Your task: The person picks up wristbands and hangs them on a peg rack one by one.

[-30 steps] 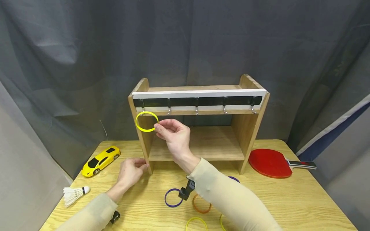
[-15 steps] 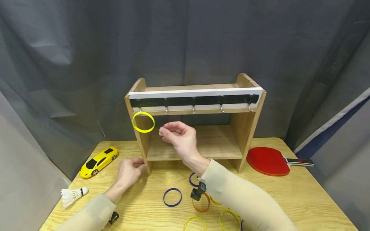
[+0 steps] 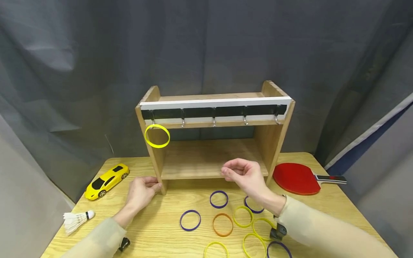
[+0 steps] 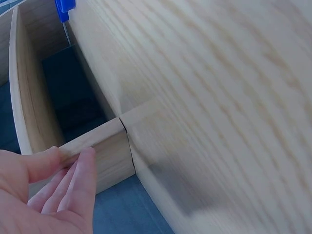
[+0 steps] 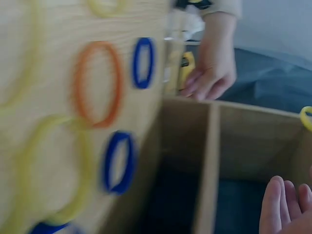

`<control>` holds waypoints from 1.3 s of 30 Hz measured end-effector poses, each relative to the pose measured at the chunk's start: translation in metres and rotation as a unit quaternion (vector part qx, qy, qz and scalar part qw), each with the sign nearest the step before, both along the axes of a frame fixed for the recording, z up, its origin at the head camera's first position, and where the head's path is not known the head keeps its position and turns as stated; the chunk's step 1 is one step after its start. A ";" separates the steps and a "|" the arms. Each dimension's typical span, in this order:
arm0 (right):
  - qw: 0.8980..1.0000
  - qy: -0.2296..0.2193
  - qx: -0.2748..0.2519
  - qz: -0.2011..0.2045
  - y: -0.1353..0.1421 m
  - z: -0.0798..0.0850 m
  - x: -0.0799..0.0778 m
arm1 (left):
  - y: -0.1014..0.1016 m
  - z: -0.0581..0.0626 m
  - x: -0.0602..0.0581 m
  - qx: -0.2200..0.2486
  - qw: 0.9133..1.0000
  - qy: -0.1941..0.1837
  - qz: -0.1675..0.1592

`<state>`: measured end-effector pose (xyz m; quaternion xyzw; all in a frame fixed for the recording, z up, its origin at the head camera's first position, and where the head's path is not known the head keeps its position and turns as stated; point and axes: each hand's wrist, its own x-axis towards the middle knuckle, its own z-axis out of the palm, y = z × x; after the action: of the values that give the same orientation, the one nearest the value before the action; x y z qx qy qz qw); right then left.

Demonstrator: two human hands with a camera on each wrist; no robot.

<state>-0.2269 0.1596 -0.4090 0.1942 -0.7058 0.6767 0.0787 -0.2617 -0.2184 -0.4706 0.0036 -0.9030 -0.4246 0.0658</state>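
Note:
A yellow ring (image 3: 157, 136) hangs from the leftmost hook of the wooden shelf (image 3: 214, 175). My left hand (image 3: 141, 192) pinches the foot of the shelf's left side panel; in the left wrist view, thumb and fingers (image 4: 87, 170) lie on both sides of the board. Holding nothing, my right hand (image 3: 246, 178) is in front of the lower board, its fingers loosely bent. On the table below it lie several yellow rings (image 3: 234, 217), several dark blue rings (image 3: 210, 199) and an orange ring (image 3: 213, 225).
Several bare hooks (image 3: 214, 122) line the black strip right of the hung ring. A yellow toy car (image 3: 107, 181) and a shuttlecock (image 3: 77, 221) lie at the left. A red table tennis bat (image 3: 297, 179) lies right of the shelf. Grey curtains (image 3: 206, 43) stand behind.
My right hand let go of the yellow ring, which stayed on the leftmost hook. It then drew away right and down, uncovering rings on the table. My left hand kept its grip.

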 end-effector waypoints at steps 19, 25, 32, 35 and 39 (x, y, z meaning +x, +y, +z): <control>0.968 -0.103 0.206 -0.104 0.109 -0.064 0.047 | -0.002 0.000 0.000 -0.015 1.000 0.007 -0.001; 0.957 -0.138 0.253 -0.044 0.122 -0.078 0.052 | -0.001 0.001 0.000 -0.012 1.000 0.009 -0.002; 0.942 -0.156 0.298 -0.009 0.128 -0.086 0.048 | -0.001 0.000 0.000 -0.008 1.000 0.007 0.001; 0.936 -0.157 0.316 0.000 0.130 -0.087 0.047 | -0.001 0.000 0.000 -0.010 1.000 0.008 0.002; 0.932 -0.145 0.332 0.014 0.133 -0.090 0.045 | -0.002 0.000 0.000 -0.012 1.000 0.013 0.001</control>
<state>-0.1816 0.2922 -0.4988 0.1187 -0.8909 0.4261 -0.1032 -0.2619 -0.2200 -0.4704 -0.0015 -0.9071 -0.4137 0.0781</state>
